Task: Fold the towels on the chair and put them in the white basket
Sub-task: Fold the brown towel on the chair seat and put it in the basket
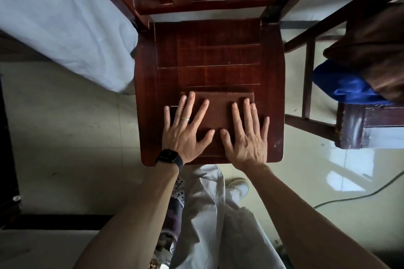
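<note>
**A:** Where is the towel lying?

**B:** A folded brown towel (218,111) is lying flat on the front part of the chair (207,54) seat, near the front edge. Its colour is almost blending with the dark red wood.

**A:** What are the hands doing?

**B:** Both are pressing down on it, palms flat. The left hand (185,131) is lying spread on the towel's left side, fingers straight and fanned, with the little finger reaching past the edge onto the wood. The right hand (247,137) is lying flat on the right side in the same way. Neither is gripping anything.

**A:** Anything on the wrists or fingers?

**B:** The left wrist is wearing a dark watch (169,157), and a ring (185,118) is showing on one finger.

**A:** And around the chair?

**B:** To the right, a blue towel (341,85) and a brown cloth (376,50) are sitting heaped on a second chair (358,124). A pale sheet (65,28) is hanging at the left.
</note>
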